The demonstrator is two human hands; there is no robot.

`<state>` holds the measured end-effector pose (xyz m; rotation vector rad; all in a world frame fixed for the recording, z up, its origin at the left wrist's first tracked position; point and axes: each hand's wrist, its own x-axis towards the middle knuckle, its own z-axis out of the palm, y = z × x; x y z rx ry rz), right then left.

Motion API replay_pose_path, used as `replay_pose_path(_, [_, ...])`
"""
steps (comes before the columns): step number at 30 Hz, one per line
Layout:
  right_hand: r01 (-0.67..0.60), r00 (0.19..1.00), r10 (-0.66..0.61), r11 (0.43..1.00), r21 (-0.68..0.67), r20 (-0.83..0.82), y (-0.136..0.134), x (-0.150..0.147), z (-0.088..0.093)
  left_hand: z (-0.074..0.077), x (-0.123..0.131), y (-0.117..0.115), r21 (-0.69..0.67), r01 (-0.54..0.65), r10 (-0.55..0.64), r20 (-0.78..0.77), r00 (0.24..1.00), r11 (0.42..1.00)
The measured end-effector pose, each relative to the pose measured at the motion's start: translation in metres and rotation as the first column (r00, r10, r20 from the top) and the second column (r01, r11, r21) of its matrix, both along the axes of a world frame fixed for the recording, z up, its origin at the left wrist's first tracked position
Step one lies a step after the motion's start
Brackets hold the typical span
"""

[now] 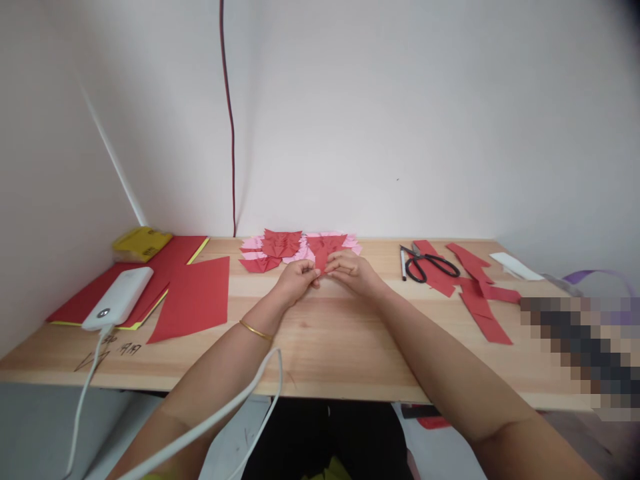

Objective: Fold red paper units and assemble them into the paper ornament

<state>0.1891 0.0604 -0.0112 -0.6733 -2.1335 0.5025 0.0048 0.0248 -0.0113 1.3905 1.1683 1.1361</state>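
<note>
My left hand and my right hand meet at the middle of the table. Between their fingertips they pinch a small piece of red paper, partly covered by the fingers. Just behind the hands lie folded red paper pieces with jagged edges, along with pink paper pieces of the same kind. Where the held paper ends and the red pieces behind it begin is hard to make out.
Black-handled scissors, a pen and red paper scraps lie to the right, near a white strip. At left are red sheets, a yellow packet and a white power bank, whose white cable crosses my left forearm.
</note>
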Motion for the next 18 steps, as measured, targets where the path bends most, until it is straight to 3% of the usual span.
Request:
replay_pose_path(4, [-0.002, 1.0, -0.002, 0.992, -0.129, -0.027, -0.004, -0.001, 0.002, 0.009, 0.002, -0.005, 0.046, 0.006, -0.001, -0.112, 0.994, 0.999])
replay_pose_path(9, [0.041, 0.994, -0.073, 0.945, -0.323, -0.087, -0.004, -0.002, -0.005, 0.009, 0.0, -0.004, 0.009, 0.049, -0.048, -0.069, 0.996, 0.999])
replay_pose_path(13, [0.034, 0.992, -0.073, 0.942, -0.334, -0.105, -0.004, 0.0, -0.003, 0.001, -0.004, -0.001, -0.118, 0.115, -0.108, 0.069, 0.992, 0.986])
replay_pose_path(18, [-0.064, 0.995, 0.045, 0.97, -0.236, -0.086, -0.006, 0.002, 0.003, -0.001, -0.005, 0.0, -0.182, 0.156, -0.113, 0.229, 0.967, 0.971])
